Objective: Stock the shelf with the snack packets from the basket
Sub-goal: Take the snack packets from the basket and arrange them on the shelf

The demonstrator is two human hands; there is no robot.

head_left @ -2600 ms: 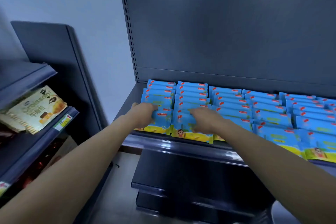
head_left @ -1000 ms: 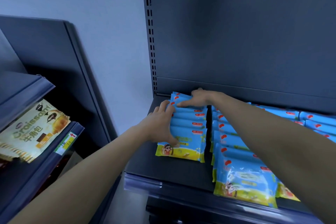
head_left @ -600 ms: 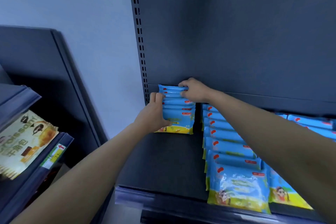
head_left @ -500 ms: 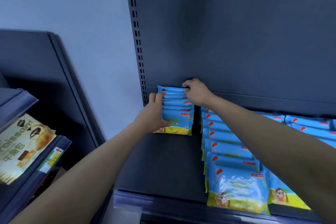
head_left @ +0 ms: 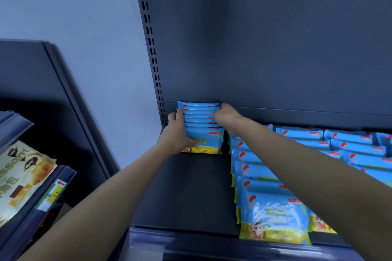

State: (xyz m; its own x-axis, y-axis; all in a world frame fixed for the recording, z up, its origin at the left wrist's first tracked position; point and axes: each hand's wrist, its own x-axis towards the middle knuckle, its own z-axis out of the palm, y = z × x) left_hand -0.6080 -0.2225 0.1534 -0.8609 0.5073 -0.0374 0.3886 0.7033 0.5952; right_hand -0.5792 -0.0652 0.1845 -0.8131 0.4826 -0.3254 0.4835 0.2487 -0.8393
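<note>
Nearest, along the bottom of the view, runs the front lip of the dark grey shelf (head_left: 212, 241). On its right half, rows of blue packets (head_left: 273, 218) lie overlapped like shingles. Each row runs front to back, and each packet's yellow lower edge faces the front. To the left a neighbouring rack (head_left: 31, 214) carries a price tag (head_left: 54, 194) and a pale croissant pack (head_left: 19, 178). Both forearms reach over the bare left part of the shelf deck.

Further in, the left hand (head_left: 177, 136) clasps the stack of snack packets (head_left: 201, 122) from the left. Its fingers lie up along the stack's left edge, and the thumb is pressed across the front packet's face. The right hand (head_left: 227, 115) is curled against the stack's upper right edge, knuckles up. Whether its fingertips pinch the foil is hidden.

The stack sits in the shelf's rear left corner, just beside the nearest row. Its packets stand nearly upright, one behind another, with their long axes running left to right. The blue top seams point up and the yellow strip is low at the front. The rearmost packet touches the grey back panel (head_left: 275, 48), beside the slotted upright (head_left: 151, 48).
</note>
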